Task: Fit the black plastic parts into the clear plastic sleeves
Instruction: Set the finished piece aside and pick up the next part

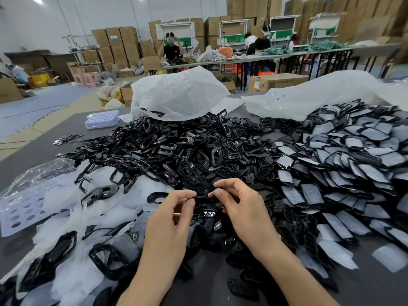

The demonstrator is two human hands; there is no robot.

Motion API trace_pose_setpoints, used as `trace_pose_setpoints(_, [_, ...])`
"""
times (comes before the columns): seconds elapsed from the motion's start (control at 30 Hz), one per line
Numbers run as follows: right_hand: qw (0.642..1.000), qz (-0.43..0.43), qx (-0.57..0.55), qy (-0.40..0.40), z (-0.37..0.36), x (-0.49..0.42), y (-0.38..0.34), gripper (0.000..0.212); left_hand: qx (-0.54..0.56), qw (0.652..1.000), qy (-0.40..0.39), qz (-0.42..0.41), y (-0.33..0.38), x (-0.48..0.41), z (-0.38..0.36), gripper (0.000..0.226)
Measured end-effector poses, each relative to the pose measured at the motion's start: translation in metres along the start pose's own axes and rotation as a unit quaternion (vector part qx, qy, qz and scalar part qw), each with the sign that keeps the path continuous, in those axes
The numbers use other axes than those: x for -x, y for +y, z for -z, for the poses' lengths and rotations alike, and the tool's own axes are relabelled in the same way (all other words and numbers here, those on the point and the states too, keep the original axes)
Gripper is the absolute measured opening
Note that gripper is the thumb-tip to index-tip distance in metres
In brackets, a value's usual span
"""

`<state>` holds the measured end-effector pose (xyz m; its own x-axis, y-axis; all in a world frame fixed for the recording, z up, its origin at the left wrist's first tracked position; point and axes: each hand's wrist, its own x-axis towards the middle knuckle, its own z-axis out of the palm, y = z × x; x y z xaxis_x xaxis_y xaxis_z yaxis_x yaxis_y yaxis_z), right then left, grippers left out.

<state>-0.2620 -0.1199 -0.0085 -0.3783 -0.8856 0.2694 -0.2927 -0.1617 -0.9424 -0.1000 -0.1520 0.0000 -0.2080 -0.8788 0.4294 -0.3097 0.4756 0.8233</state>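
Pinching a thin black plastic part (202, 198) between left hand (170, 219) and right hand (242, 210), both clamped on it, over heaped black frames (176, 151).

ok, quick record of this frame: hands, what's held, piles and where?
left hand: pinches black part
right hand: pinches the same part's other end
loose parts: heap, table centre
sleeves: scattered, left
sleeved parts: overlapping rows, right
bags: behind heap
table: grey
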Motion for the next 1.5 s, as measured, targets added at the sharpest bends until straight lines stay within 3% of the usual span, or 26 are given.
trace_pose_setpoints(0.13, [1.0, 0.001, -0.008, -0.019, 0.0, 0.0, -0.002, 0.01, 0.038, 0.999, 0.015, 0.004, 0.0, -0.002, -0.001, 0.025])
trace_pose_setpoints(0.5, [0.998, 0.013, -0.035, -0.052, -0.003, 0.003, -0.008, 0.015, 0.194, 0.973, -0.027, 0.123, 0.001, -0.006, 0.0, 0.023])
trace_pose_setpoints(0.73, [0.996, 0.007, 0.015, -0.082, -0.004, 0.004, -0.004, 0.01, 0.025, 1.0, -0.007, -0.003, 0.0, 0.0, -0.001, 0.029])
trace_pose_setpoints(0.87, [1.0, 0.024, 0.013, 0.015, 0.003, 0.0, -0.004, 0.014, -0.059, 0.997, -0.009, -0.038, -0.002, -0.001, 0.006, 0.022])
trace_pose_setpoints(0.97, [0.993, 0.011, -0.03, 0.111, 0.015, -0.006, -0.002, 0.011, -0.186, 0.974, -0.037, -0.123, -0.003, -0.001, 0.014, 0.012])
trace_pose_setpoints(1.1, [0.981, -0.013, -0.076, 0.178, 0.023, -0.01, 0.0, 0.009, -0.316, 0.918, -0.126, -0.203, -0.005, 0.003, 0.015, 0.03])
trace_pose_setpoints(1.2, [0.978, -0.019, -0.088, 0.189, 0.023, -0.01, -0.002, 0.01, -0.355, 0.905, -0.122, -0.198, -0.006, 0.002, 0.017, 0.029])
trace_pose_setpoints(1.3, [0.977, -0.019, -0.089, 0.192, 0.023, -0.009, -0.003, 0.009, -0.405, 0.895, -0.068, -0.173, -0.01, -0.004, 0.023, 0.021])
trace_pose_setpoints(1.4, [0.974, -0.015, -0.101, 0.202, 0.024, -0.011, -0.005, 0.008, -0.425, 0.896, -0.008, -0.128, -0.015, -0.006, 0.024, 0.032])
trace_pose_setpoints(1.5, [0.963, -0.023, -0.136, 0.232, 0.03, -0.015, -0.004, 0.008, -0.424, 0.892, 0.026, -0.154, -0.014, -0.003, 0.019, 0.034])
